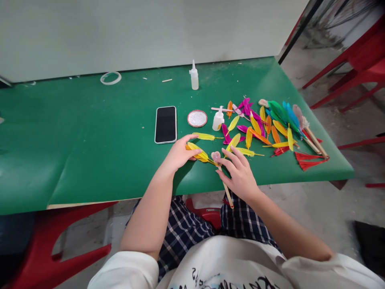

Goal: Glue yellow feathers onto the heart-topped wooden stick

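My left hand [182,154] is closed on several yellow feathers [203,155], their quills pointing right toward a wooden stick [226,188]. The stick has a pale pinkish, rounded head [215,156] and juts over the table's front edge. Thumb and index finger of my right hand [239,172] grip it just below the head, while the other fingers are spread. Just above my left fingertips lies another yellow feather [206,136]. More yellow feathers [246,152] rest beyond my right hand.
A phone [166,125], a round red-rimmed dish [197,119] and a small white bottle [218,119] stand behind my hands. Farther back are a nozzle bottle [194,77] and a tape ring [110,78]. Colourful feathers [255,124] and feathered sticks with red tassels [309,161] lie right on the green table [105,152].
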Action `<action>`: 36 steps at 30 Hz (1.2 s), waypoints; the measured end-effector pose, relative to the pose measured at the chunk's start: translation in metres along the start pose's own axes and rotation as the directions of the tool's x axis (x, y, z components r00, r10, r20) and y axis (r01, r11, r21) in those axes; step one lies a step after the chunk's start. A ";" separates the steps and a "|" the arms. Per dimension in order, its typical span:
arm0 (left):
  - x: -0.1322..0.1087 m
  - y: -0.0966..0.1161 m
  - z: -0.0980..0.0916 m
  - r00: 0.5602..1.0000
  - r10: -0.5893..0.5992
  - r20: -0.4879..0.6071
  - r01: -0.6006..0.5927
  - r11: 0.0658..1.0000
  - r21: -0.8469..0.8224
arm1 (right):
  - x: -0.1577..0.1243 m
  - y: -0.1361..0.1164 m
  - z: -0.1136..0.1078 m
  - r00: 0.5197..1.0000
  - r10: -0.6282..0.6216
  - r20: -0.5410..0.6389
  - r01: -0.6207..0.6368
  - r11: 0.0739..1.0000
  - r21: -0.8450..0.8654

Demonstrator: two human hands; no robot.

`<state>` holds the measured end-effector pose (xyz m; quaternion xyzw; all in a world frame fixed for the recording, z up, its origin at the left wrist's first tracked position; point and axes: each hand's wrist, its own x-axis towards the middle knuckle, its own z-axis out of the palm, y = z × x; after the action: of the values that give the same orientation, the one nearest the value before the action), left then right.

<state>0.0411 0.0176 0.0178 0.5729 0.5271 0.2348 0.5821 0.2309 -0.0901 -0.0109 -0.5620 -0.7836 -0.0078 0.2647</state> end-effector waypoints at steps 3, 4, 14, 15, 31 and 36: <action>0.000 0.001 0.000 1.000 -0.005 -0.010 0.005 1.000 0.016 | 0.000 0.000 0.000 1.000 -0.016 0.005 0.016 1.000 -0.012; 0.000 0.001 0.000 1.000 -0.006 -0.013 0.007 1.000 0.022 | 0.000 0.000 0.000 1.000 -0.020 0.006 0.020 1.000 -0.013; 0.000 0.000 0.001 1.000 0.001 -0.016 -0.001 1.000 0.025 | 0.001 -0.001 0.005 1.000 -0.015 -0.025 0.014 1.000 -0.022; 0.000 0.000 0.001 1.000 0.003 -0.015 -0.002 1.000 0.023 | 0.001 -0.001 0.005 0.999 -0.013 -0.029 0.012 1.000 -0.025; 0.002 -0.003 0.001 0.996 0.090 0.022 -0.089 0.995 -0.037 | 0.000 -0.002 0.001 0.999 -0.044 0.020 0.045 0.998 -0.051; 0.004 -0.005 0.002 0.993 0.121 -0.010 -0.120 0.992 0.025 | 0.000 -0.002 0.001 0.999 -0.044 0.032 0.046 0.998 -0.049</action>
<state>0.0424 0.0192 0.0114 0.6094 0.4979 0.2663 0.5566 0.2289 -0.0902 -0.0112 -0.5506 -0.7997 -0.0244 0.2384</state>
